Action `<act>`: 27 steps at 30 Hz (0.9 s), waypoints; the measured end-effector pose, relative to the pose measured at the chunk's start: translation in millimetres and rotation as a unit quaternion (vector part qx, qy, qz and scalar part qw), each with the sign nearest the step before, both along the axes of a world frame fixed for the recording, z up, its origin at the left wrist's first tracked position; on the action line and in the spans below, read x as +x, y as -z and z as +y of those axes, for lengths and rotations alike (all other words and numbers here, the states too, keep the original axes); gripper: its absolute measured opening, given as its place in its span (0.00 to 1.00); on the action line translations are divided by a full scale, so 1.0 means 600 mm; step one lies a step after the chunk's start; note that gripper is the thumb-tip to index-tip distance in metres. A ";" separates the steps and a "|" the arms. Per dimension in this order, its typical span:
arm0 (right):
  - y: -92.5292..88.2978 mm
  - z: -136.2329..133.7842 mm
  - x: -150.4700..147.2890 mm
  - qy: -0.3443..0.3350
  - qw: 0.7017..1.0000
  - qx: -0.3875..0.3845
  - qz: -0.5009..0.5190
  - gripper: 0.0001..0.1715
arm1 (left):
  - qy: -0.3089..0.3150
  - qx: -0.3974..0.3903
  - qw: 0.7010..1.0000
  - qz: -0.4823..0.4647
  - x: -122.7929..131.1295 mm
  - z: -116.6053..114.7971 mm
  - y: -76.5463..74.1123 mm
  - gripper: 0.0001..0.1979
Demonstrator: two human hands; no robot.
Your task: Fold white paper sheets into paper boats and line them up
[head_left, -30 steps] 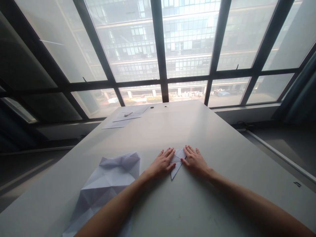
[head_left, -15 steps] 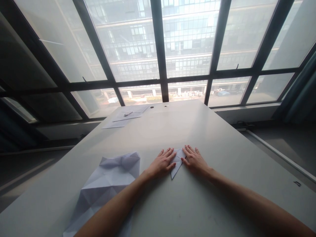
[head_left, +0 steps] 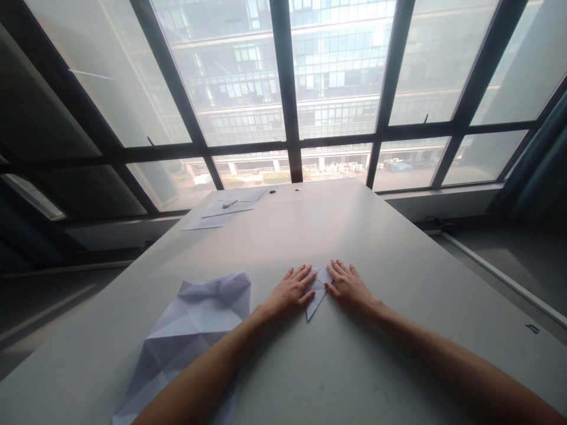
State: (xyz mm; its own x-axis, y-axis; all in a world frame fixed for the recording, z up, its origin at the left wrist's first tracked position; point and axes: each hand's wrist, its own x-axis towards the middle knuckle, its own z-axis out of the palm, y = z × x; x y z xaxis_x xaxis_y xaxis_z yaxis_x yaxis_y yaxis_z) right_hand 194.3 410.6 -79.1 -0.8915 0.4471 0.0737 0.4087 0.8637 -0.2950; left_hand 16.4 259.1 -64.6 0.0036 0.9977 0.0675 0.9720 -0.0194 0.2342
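Note:
A small folded white paper (head_left: 317, 293), pointed toward me, lies on the grey table (head_left: 336, 230). My left hand (head_left: 290, 291) rests flat on its left side with fingers stretched out. On the paper's right side lies my right hand (head_left: 349, 287), also flat, fingers spread. Both hands press the paper down against the tabletop, and most of it is hidden under them.
A large creased white sheet (head_left: 190, 330) lies to the left, partly under my left forearm. Far back on the table are loose papers (head_left: 225, 211) with a pen (head_left: 230, 203). Big windows stand behind the table's far edge.

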 end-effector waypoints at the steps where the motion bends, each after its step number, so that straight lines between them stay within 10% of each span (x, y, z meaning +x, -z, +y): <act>1: 0.000 0.000 0.000 -0.001 1.000 0.000 0.001 0.38 | 0.001 0.001 1.000 -0.002 0.000 0.000 -0.001 0.30; 27: -0.005 0.000 0.003 0.024 0.997 0.037 0.056 0.29 | -0.030 0.085 0.995 -0.052 -0.004 0.004 0.002 0.19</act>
State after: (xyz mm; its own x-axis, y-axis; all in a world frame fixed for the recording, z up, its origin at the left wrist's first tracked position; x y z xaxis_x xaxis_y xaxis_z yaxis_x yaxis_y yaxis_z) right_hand 196.0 410.6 -75.9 -0.8531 0.4792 0.2064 0.4187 0.8648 -0.2773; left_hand 13.9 261.6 -65.5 -0.0706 0.9703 0.2315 0.9432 -0.0105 0.3319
